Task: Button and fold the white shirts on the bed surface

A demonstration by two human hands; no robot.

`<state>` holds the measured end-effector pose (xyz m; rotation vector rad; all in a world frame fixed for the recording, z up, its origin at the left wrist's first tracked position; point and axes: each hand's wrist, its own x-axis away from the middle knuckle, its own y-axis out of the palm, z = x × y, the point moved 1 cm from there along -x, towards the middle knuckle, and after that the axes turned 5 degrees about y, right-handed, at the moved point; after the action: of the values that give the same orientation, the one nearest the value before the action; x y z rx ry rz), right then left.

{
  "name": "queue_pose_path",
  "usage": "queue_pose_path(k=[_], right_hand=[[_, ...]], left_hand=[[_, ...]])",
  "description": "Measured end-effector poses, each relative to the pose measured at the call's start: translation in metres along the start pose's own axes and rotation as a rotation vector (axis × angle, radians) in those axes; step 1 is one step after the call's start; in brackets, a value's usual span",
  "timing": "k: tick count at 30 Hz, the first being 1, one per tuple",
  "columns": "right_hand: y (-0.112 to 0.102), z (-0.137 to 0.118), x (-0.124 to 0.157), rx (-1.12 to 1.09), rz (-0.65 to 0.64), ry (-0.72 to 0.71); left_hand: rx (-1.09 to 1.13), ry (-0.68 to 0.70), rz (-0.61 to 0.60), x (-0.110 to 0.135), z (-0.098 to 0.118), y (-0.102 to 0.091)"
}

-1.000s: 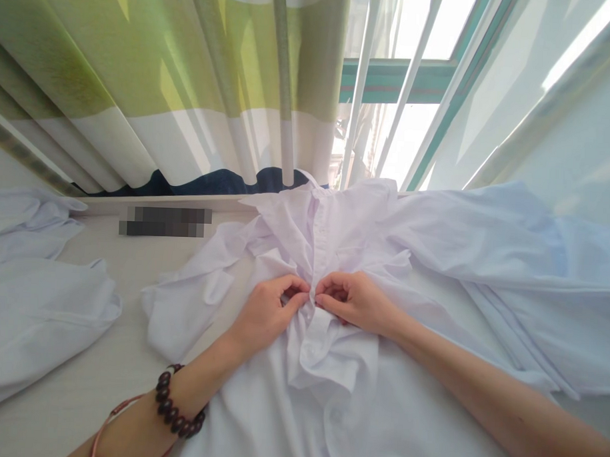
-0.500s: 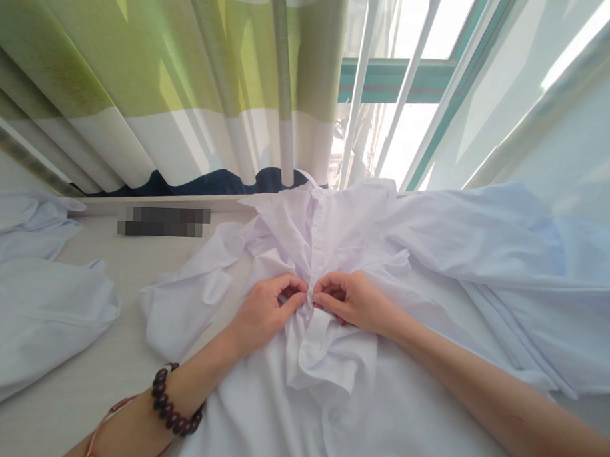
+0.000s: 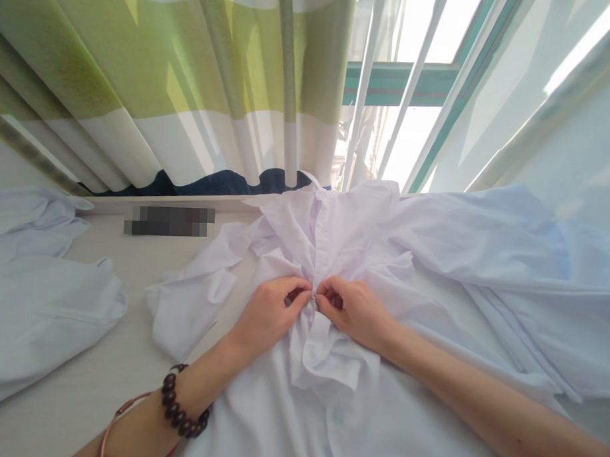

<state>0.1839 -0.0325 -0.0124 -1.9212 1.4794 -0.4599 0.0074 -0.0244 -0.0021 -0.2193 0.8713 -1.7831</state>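
Note:
A white shirt [image 3: 355,223] lies spread in front of me with its collar toward the window and its button placket running down the middle. My left hand [image 3: 277,306] pinches the placket from the left, thumb and forefinger pressed together. From the right, my right hand [image 3: 350,303] pinches the same strip of cloth, its fingertips almost meeting the left ones. The cloth is bunched between the hands, and the button there, if any, is hidden by the fingers. Below them the placket folds over loosely, with a pale button [image 3: 311,352] showing.
Another white garment [image 3: 46,319] lies at the left on the pale surface [image 3: 133,269]. A blurred-out dark object [image 3: 169,222] rests near the back ledge. Green and white curtains [image 3: 190,84] hang behind, beside a window with white bars [image 3: 405,85].
The fingertips of both hands have closed in a little on the placket, the right fingers curling tighter. The whole view has shifted slightly; the shirt lies much as before.

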Motion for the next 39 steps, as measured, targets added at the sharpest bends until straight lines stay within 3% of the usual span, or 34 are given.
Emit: queue_pose_path(k=[7,15,25,35,39], right_hand=[[0.003,-0.003,0.002,0.106,-0.016,0.012],[0.004,-0.003,0.003,0.168,0.004,-0.006],[0.001,0.000,0.001,-0.047,0.025,-0.034],[-0.005,-0.004,0.000,-0.021,-0.094,-0.087],[-0.010,-0.004,-0.001,-0.200,-0.152,-0.082]], left_hand=[[0.053,-0.067,-0.092,-0.003,0.001,-0.004],[0.078,-0.128,-0.039,-0.003,0.002,-0.003],[0.269,-0.210,0.050,-0.002,-0.003,-0.001],[0.334,-0.218,0.017,-0.003,-0.004,0.001],[0.402,-0.199,0.029,-0.003,-0.004,0.002]])
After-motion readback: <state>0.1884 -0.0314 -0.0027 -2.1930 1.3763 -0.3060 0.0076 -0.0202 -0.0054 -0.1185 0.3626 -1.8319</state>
